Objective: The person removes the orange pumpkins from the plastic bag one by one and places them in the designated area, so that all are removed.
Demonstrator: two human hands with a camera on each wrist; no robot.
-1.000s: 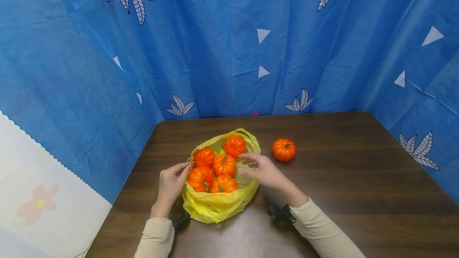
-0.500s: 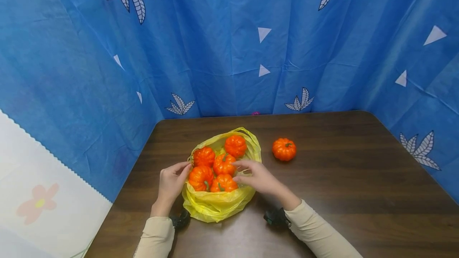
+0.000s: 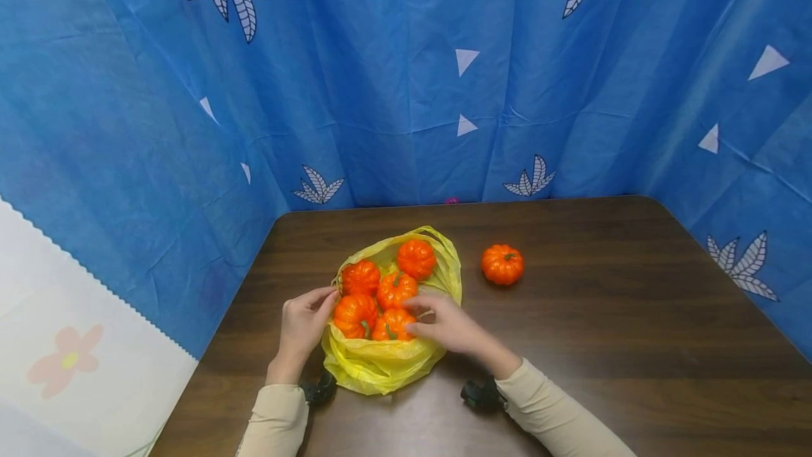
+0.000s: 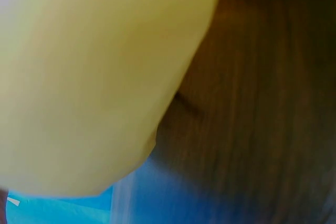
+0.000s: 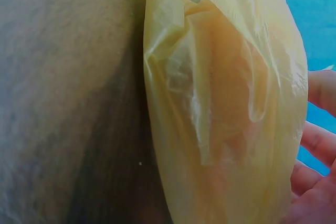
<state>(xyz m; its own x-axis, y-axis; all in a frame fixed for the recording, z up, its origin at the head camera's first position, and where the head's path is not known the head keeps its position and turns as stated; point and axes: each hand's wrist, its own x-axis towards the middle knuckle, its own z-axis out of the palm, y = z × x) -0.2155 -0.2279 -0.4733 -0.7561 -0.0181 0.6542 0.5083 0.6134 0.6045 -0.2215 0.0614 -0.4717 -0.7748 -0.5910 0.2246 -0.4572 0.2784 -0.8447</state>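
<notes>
In the head view a yellow plastic bag (image 3: 374, 369) lies with its mouth spread on the table, several small orange pumpkins (image 3: 354, 314) inside. My left hand (image 3: 301, 326) pinches the left rim of the bag between thumb and fingertips. Over the bag's right side, my right hand (image 3: 447, 324) has its fingers apart, at the right edge of the front pumpkin (image 3: 392, 324); whether they touch it I cannot tell. The right wrist view shows the bag's outer side, with the fingers beyond its rim. The left wrist view shows only the blurred underside of an arm or hand and the table.
A lone pumpkin (image 3: 502, 264) rests on the dark wooden table (image 3: 603, 302) to the right of the bag. Blue curtains (image 3: 406, 90) hang behind the table and at its sides. A white cloth (image 3: 82, 323) with a flower lies at the left.
My right hand has moved left and toward me, from the bag's right part to beside the front pumpkin. The left hand keeps its place on the rim. The pumpkins have not moved.
</notes>
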